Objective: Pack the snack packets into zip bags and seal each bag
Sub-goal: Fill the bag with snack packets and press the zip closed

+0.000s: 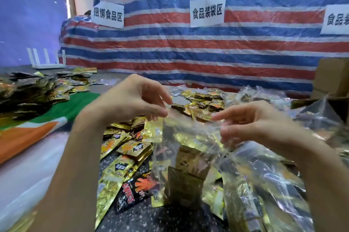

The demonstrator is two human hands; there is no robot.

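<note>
Person's left hand point(132, 97) pinches the top edge of a clear, crinkly zip bag point(190, 133), and the right hand point(251, 120) grips the same edge further right. The bag hangs upright over the near middle of the speckled table point(151, 220). Inside are a few flat gold foil packets point(190, 158), too blurred to count. Dozens of shiny loose packets point(124, 148) lie all around. The striped woven tarp point(188, 52) far behind has three white paper signs point(206, 10).

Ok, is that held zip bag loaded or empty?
Loaded: gold snack packets show through the clear zip bag, pinched at its top by left hand and right hand. Its seal: cannot tell.
</note>
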